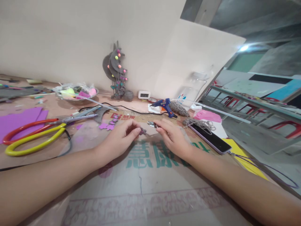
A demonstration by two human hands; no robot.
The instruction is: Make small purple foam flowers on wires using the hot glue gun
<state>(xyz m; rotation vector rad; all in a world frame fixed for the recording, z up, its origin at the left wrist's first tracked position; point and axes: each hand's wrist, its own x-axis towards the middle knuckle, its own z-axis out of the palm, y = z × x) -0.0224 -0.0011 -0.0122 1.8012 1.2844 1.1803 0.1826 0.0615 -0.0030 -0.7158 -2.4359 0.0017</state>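
My left hand (122, 135) pinches a small purple piece (142, 131) between thumb and fingers, low over the printed table cover (150, 175). My right hand (171, 135) is closed on a small metal snipper (152, 125), whose tip points left toward the purple piece. The two hands sit close together at the middle of the table. Small purple flower cut-outs (107, 126) lie just left of my left hand.
Big scissors with red and yellow handles (35, 135) lie at left beside purple foam sheets (16, 121). A blue glue gun (164, 106), twine (199, 124), a phone (210, 138), a bowl of pompoms (75, 92), a moon ornament (116, 70) and a small clock (144, 94) surround the work spot. The table's right edge drops off.
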